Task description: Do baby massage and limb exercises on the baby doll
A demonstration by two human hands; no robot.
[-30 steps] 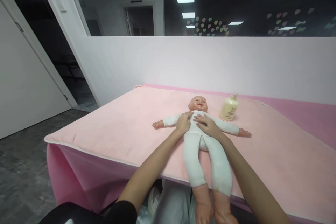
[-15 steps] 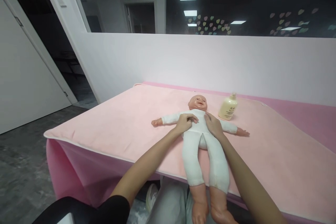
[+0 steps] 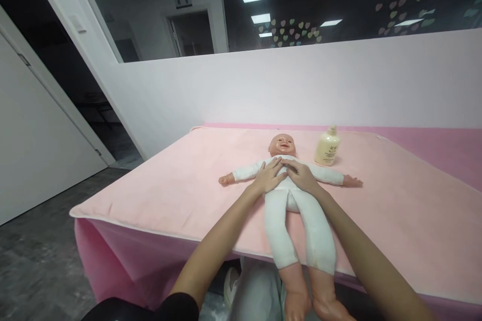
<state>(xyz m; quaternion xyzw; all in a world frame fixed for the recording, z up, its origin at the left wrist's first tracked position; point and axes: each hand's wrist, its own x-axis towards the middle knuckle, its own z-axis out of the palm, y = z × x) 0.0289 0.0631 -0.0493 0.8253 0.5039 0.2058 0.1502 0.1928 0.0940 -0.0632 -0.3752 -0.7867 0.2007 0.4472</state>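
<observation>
Head view showed a doll [image 3: 290, 195] lying on its back on the worktop [image 3: 169, 185], its head toward the wall [image 3: 263, 90] and its legs toward the person. Its body, arms and upper legs were white; its head, hands and feet were bare and glossy. Both arms stretched out to the sides, and the lower legs reached past the near edge, over the person's lap.

The left hand [image 3: 268, 176] lay palm down on one side of the doll's chest, fingers straight and the thumb spread toward the middle. The right hand [image 3: 302, 175] rested on the other side, also palm down with its fingers extended. The fingertips of the two came close together just below the doll's neck — whether they touched could not be told.

Near the doll's head, beyond its arm on the right, stood a pale yellow bottle [image 3: 327, 149] with dark print, upright and apart from both hands. A light pink cloth [image 3: 406, 220] covered the worktop — deeper pink fabric [image 3: 107, 256] hung down at the left corner. Farther left, a white door [image 3: 41, 135] stood ajar above a dark grey floor [image 3: 37, 266].
</observation>
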